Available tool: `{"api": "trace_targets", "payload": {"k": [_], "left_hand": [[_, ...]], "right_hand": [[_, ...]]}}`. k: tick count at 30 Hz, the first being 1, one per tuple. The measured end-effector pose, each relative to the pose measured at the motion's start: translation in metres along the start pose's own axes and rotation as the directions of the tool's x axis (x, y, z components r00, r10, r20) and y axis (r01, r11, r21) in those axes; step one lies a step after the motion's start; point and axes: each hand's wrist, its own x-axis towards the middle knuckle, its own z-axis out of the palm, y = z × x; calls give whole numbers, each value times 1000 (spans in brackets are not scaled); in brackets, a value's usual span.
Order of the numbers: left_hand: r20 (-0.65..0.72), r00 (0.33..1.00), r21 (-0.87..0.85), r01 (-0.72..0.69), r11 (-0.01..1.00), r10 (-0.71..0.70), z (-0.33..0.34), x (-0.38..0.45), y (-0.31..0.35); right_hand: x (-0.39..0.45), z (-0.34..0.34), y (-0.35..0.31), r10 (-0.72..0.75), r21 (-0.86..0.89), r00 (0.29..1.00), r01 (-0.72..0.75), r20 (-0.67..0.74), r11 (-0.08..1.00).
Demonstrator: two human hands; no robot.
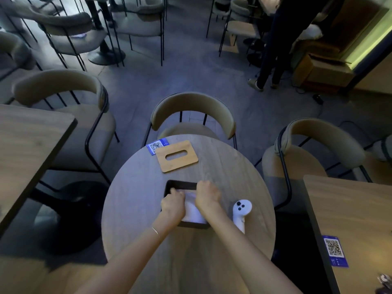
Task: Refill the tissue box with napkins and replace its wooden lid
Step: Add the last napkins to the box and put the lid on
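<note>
A dark rectangular tissue box (177, 183) stands open on the round wooden table (131, 200), with white napkins (194, 211) inside it. My left hand (172, 203) is down in the box's left side, fingers curled on the napkins. My right hand (206, 195) rests over the box's right side, fingers bent down onto the napkins. The wooden lid (177, 155), with an oval slot, lies flat on the table beyond the box, apart from both hands.
A white handheld controller (240, 212) lies right of the box. A blue QR card (156, 145) sits partly under the lid's far corner. Padded chairs (193, 115) ring the table. Other tables stand left and right. A person's legs (269, 60) are far back right.
</note>
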Motion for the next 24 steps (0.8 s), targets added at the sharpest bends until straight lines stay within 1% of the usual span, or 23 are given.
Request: {"api": "trace_targets", "payload": {"k": [2, 3, 5, 6, 8, 10, 13, 15, 16, 17, 18, 19, 20, 21, 22, 23, 24], "left_hand": [[-50, 997, -66, -59, 996, 55, -1, 0, -2], [-51, 995, -90, -87, 992, 83, -2, 1, -3], [-17, 993, -106, -122, 987, 120, -4, 4, -4], [4, 990, -89, -142, 986, 143, -4, 5, -6], [11, 985, -17, -170, 985, 170, 0, 8, -7], [21, 986, 54, -166, 985, 165, 3, 9, -7], [72, 982, 151, -181, 972, 172, 5, 12, -1], [86, 978, 158, -202, 967, 191, 0, 16, 2], [56, 977, 115, -211, 971, 205, -7, 19, 2], [-6, 975, 44, -221, 974, 222, -17, 22, 0], [-96, 967, -52, -241, 969, 235, -29, 26, -2], [-195, 955, -184, -258, 949, 222, -41, 31, -5], [-280, 945, -333, -263, 905, 171, -54, 37, -9], [-346, 934, -492, -257, 832, 84, -66, 45, -13], [-383, 924, -637, -247, 730, -21, -75, 56, -19], [-374, 918, -753, -217, 622, -132, -81, 68, -25], [-323, 917, -833, -158, 530, -234, -82, 81, -32]], "right_hand": [[-6, -5, -9, -90, -35, 993, 88, -69, 996], [-8, -5, -13, -137, -25, 989, 136, -57, 990], [-13, 1, -15, -181, 44, 983, 179, 38, 983], [-15, 6, -12, -191, 64, 978, 187, 79, 980], [-12, 19, -3, -207, 27, 971, 206, 118, 978], [-10, 29, 5, -195, -39, 970, 202, 144, 979], [-3, 34, 6, -161, -36, 966, 172, 201, 984], [2, 26, 0, -146, -39, 964, 158, 222, 987], [6, 20, -2, -145, -58, 965, 161, 219, 985], [10, 12, -4, -149, -64, 967, 166, 206, 984], [15, 3, -5, -157, -32, 970, 166, 185, 986], [21, -7, -6, -159, 56, 974, 152, 163, 987], [28, -18, -5, -150, 194, 979, 121, 141, 973], [37, -28, -4, -122, 344, 987, 79, 106, 935], [49, -37, -4, -75, 473, 996, 40, 54, 880], [62, -44, -3, -22, 566, 1000, 16, 3, 824], [76, -49, -3, 14, 623, 999, 8, -31, 782]]}}
